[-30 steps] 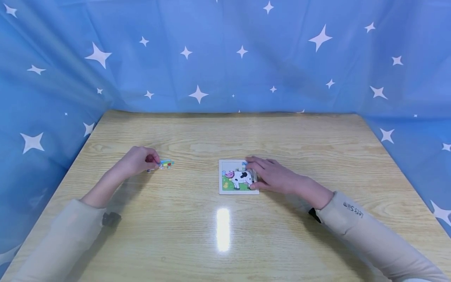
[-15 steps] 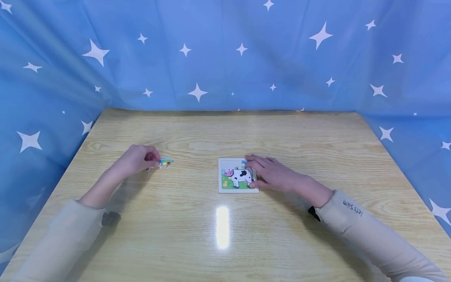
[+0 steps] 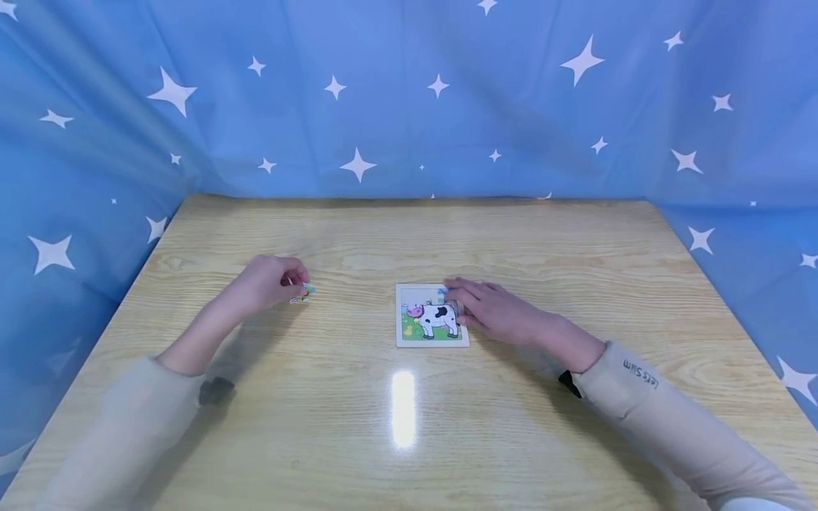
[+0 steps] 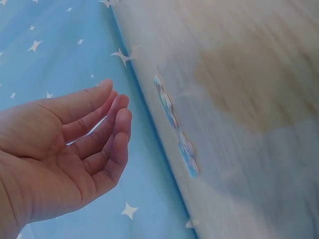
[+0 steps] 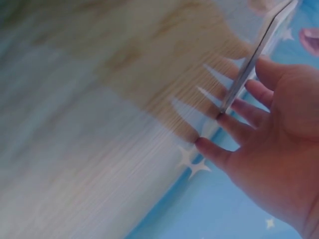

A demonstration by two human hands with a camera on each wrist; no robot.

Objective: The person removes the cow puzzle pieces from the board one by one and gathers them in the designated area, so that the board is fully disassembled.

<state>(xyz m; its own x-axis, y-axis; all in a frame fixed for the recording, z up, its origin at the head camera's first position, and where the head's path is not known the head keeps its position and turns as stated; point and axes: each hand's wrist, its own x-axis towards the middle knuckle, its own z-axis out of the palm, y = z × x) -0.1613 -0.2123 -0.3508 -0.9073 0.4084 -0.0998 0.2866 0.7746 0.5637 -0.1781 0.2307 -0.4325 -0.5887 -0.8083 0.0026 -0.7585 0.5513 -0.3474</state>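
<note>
- Left hand point(image 3: 271, 279), well left of the board: fingers loosely bent, gripping nothing, over the pieces.
- Pieces point(image 4: 188, 154): lying left of the board, colourful, partly hidden by that hand in the head view; any print on them is too small to make out.
- Right hand point(image 3: 495, 309), at the board's right edge: fingers spread and fairly straight, touching it and covering part of that side.
- Board point(image 3: 400, 316): flat, white-rimmed, showing a black-and-white cow point(image 3: 434, 318) on green.
- Right sleeve point(image 3: 696, 433), to the board's lower right: beige, with dark writing point(image 3: 641, 374) upside down; "Let's" can be read, the second word starts with S but is unclear.
- Left sleeve point(image 3: 128, 426): pale, to the board's lower left.
- Glare point(image 3: 403, 408): a bright strip just below the board.
- Table point(image 3: 358, 241): wood-grained, under the board.
- Cloth point(image 3: 409, 128): blue with white stars, beyond the board and at both sides.
</note>
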